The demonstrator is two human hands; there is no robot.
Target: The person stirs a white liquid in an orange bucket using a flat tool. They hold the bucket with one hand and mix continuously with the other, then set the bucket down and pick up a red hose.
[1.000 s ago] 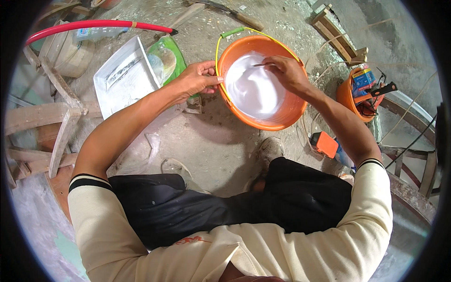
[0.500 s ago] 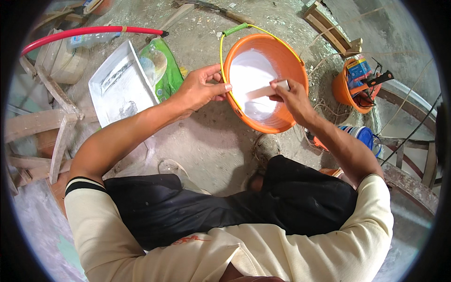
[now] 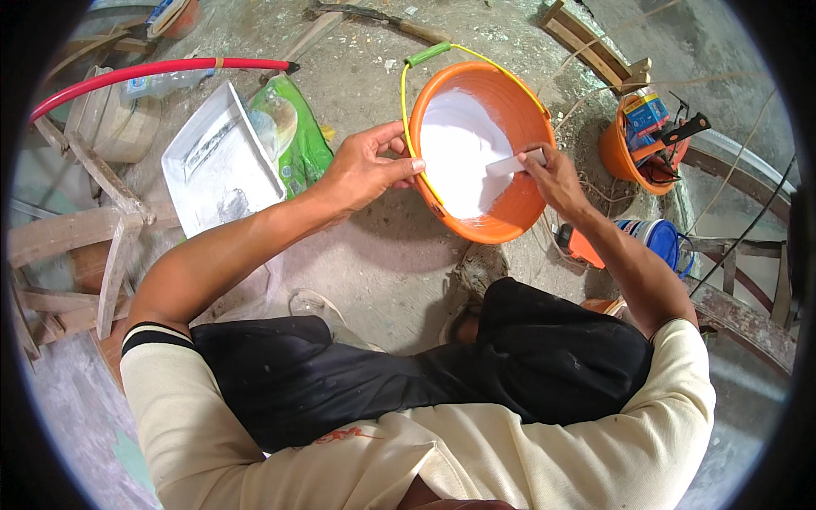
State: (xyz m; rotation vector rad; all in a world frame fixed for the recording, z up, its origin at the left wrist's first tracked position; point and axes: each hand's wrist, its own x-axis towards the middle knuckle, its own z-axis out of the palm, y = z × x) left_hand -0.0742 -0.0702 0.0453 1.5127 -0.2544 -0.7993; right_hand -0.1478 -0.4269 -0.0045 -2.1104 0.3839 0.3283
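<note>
Bucket: orange bucket of white paint, tilted on the concrete floor before the knees
Left hand: left hand grips the bucket's near rim beside its yellow handle
Right hand: right hand clenched on a white stirring stick dipped in paint
Nearby: white paint tray, green bag, small orange tool bucket

My right hand is now over at the right rim of the orange bucket instead of out over the middle, and the white stir stick lies flatter, dipping into the white paint. The bucket's tipped more toward me, and my left hand has slid along the near rim.
</note>
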